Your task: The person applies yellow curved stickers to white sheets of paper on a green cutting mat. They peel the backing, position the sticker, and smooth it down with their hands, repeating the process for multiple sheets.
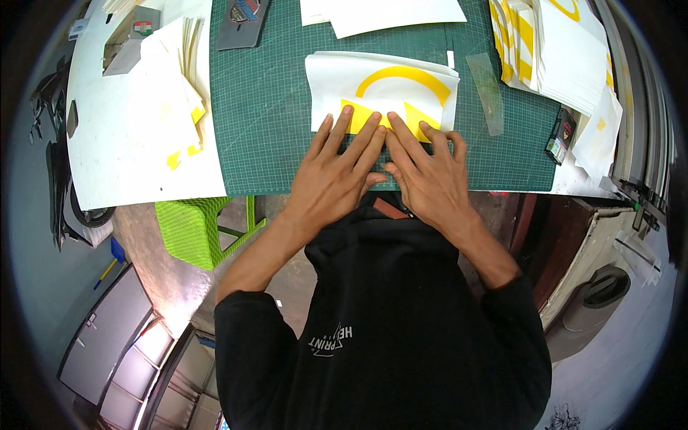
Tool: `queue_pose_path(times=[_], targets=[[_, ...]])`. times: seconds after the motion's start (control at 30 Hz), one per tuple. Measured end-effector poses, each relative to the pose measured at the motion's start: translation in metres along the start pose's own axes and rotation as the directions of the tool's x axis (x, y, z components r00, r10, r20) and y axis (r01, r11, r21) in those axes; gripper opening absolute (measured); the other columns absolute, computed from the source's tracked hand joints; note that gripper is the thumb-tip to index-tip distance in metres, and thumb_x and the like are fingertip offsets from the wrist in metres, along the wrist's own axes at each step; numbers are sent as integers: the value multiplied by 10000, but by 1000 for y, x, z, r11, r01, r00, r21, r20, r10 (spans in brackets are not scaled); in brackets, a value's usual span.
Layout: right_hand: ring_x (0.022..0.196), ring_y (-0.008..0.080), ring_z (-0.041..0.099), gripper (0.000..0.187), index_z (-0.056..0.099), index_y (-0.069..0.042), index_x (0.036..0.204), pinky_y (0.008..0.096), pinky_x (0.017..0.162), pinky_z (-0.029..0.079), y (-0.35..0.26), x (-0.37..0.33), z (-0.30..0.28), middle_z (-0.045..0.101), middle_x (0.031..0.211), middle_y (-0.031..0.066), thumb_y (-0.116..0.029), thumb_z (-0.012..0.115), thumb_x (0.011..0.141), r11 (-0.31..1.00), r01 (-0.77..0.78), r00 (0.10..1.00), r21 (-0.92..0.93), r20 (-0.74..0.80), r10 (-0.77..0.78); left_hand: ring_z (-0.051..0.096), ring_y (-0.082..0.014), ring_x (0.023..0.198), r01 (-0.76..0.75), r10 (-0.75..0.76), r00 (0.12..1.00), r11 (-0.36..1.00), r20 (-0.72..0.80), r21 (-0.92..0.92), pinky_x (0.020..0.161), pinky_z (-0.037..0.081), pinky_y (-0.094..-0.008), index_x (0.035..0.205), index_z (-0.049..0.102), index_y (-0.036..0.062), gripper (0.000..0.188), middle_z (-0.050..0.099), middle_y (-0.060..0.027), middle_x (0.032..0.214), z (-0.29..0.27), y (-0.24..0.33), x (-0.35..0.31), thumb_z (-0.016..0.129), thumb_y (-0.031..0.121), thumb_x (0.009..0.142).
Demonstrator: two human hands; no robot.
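Note:
A folded white paper sheet (pixel 333 75) printed with a yellow arc and yellow blocks lies on the green cutting mat (pixel 265 107), close to the table's near edge. My left hand (pixel 335 161) rests flat on its lower left part, fingers stretched out and pointing away from me. On the lower right part lies my right hand (pixel 432 168), its fingers spread and slightly bent. The two hands nearly meet at the middle, over the yellow print. Neither hand grips anything. Part of the sheet's near edge is hidden beneath my fingers.
Stacked printed papers (pixel 566 57) stand at the far right, with more folded sheets (pixel 168 93) on the left. A clear strip (pixel 487 93) lies right of the sheet. A dark flat case (pixel 242 25) sits at the back left. A green woven stool (pixel 193 229) stands below the table edge.

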State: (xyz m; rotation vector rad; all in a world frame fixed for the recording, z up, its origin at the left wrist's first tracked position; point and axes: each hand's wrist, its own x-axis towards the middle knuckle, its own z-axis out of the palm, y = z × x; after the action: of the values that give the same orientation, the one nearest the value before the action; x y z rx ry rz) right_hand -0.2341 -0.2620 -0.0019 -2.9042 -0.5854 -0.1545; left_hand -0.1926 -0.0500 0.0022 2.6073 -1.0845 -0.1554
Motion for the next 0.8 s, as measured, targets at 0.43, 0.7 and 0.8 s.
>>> queue_pose_path(times=[0.43,0.7,0.8], targets=[[1244,294,550,433,674,-65,1302,576,1138,303,42,-34,-8,621,1445,61,-379,683,1003,991,-131,988,-36,-90,128,414,-345,1529,165,-158,985,980,-68,108,1281,216,-605,1560,502,105,725,480,-105,1631,-7,-30,-32,496,600,1030],[1236,292,581,328,688,-49,1223,564,1118,324,28,-18,-10,662,1305,128,-228,741,953,953,-238,896,189,-336,291,318,-426,1530,188,-177,981,966,-77,176,1254,142,-712,1580,514,276,670,382,-156,1645,1,-11,-28,531,623,1008],[1373,296,551,365,687,-50,1267,590,1187,281,6,-17,-8,641,1414,118,-273,708,978,977,-117,957,178,-243,159,316,-442,1527,229,-219,973,960,-78,159,1250,150,-709,1580,514,240,668,379,-188,1636,6,12,-30,550,597,1016]])
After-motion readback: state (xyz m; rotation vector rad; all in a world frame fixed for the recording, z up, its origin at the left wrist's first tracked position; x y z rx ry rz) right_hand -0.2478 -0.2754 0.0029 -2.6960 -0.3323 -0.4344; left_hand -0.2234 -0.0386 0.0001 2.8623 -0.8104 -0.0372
